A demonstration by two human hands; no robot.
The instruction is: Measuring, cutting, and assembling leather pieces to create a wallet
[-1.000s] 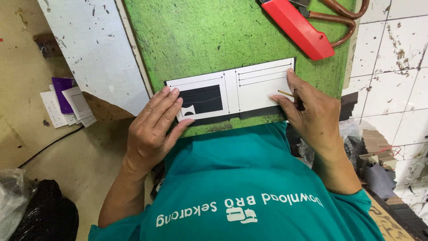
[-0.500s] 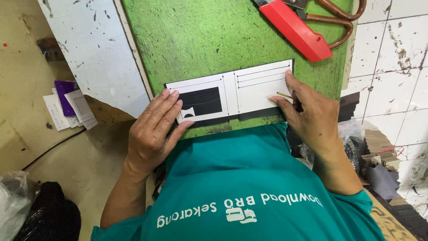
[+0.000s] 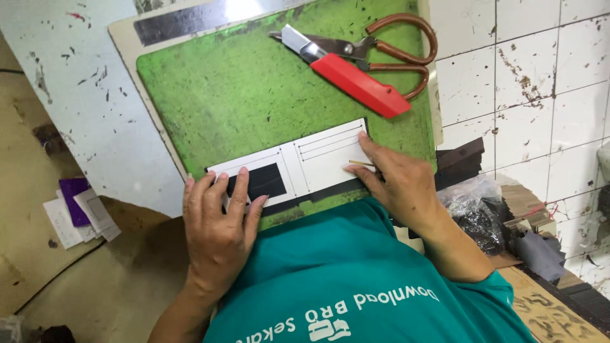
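Papers [image 3: 79,213] lie in a loose pile on the tan floor at the far left, white slips with one purple sheet among them; beside them a white, paint-flecked board [image 3: 82,108] slants up toward the top edge. On it rests a worn green cutting mat [image 3: 254,95] with a pale border. Left hand [image 3: 219,232] lies flat, fingers spread and pressing, gripping nothing, on the left end of a white card template [image 3: 305,165] that sits at the mat's near edge, ruled with thin lines and cut with a dark rectangular window. A dark strip shows under the template's lower edge. Right hand [image 3: 397,184] presses the template's right end and pinches a thin, pale stick-like tool [image 3: 360,164] between thumb and forefinger, its tip on the card. Farther up the mat lie a red utility knife [image 3: 356,79], blade out, and copper-handled scissors [image 3: 394,54] touching it. At the right, against the white tiled wall [image 3: 534,82], a crumpled clear plastic bag [image 3: 476,213] holds dark material, with dark scraps stacked near it.
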